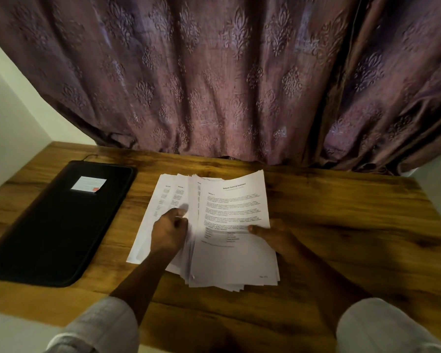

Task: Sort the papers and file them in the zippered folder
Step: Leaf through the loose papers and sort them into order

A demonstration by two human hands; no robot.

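**Sorting under way, folder not yet opened**

At a wooden table point(341, 225) set against a patterned curtain point(214, 72), I work through a loose stack of papers point(229, 256) lying fanned between my two hands. My right hand point(274, 235) grips the stack's right edge, thumb point(255, 228) pressed flat on the top sheet and fingers out of sight beneath it. That sheet is headed "Sample Financial Statement". My left hand point(169, 234) is curled at the inner edges of the sheets fanned to the left. It seems to pinch a few lifted leaves between thumb and fingertips, though blur there makes the grip hard to read.

The zippered folder point(56, 225) lies flat on the table to my left, well apart from the papers. It looks closed, and a small label point(88, 185) sits on its cover.

By my reckoning this is the sorting stage, and nothing appears to have been filed.

To do it well, the right thumb should anchor the stack so the pages cannot slide while the left hand peels one leaf at a time. Each heading needs reading before its sheet goes onto a pile. The lower edges already sit ragged, so the piles will likely need squaring against the table before anything goes into the folder. The main risks are grabbing several sheets at once and creasing a corner.
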